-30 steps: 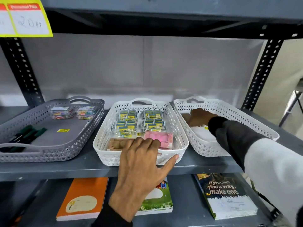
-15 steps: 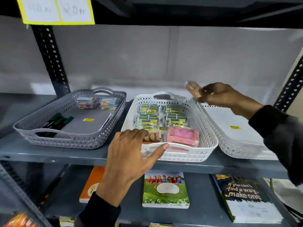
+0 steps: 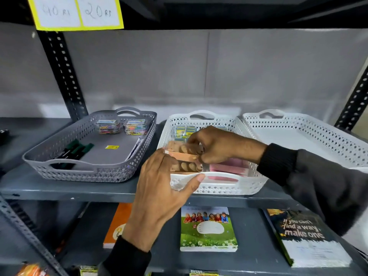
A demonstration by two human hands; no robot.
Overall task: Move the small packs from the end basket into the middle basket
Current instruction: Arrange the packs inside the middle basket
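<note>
The white middle basket (image 3: 217, 189) holds small blue-yellow packs (image 3: 184, 131) at the back, pink packs (image 3: 231, 169) at the front right and tan packs (image 3: 185, 166) at the front left. My right hand (image 3: 217, 145) is inside it, fingers pinched on a clear tan small pack (image 3: 182, 148) just above the other tan packs. My left hand (image 3: 165, 188) grips the basket's front rim, thumb on the handle. The white end basket (image 3: 322, 136) on the right shows only a bare floor.
A grey basket (image 3: 85, 172) on the left holds coloured clip boxes (image 3: 123, 126) and dark markers (image 3: 73, 152). All baskets stand on a grey metal shelf (image 3: 59, 190). Books (image 3: 208, 229) lie on the shelf below. Yellow price labels (image 3: 77, 12) hang overhead.
My right hand carried the small pack from above the end basket leftward and down into the middle basket's front left. My left hand stayed on the front rim.
</note>
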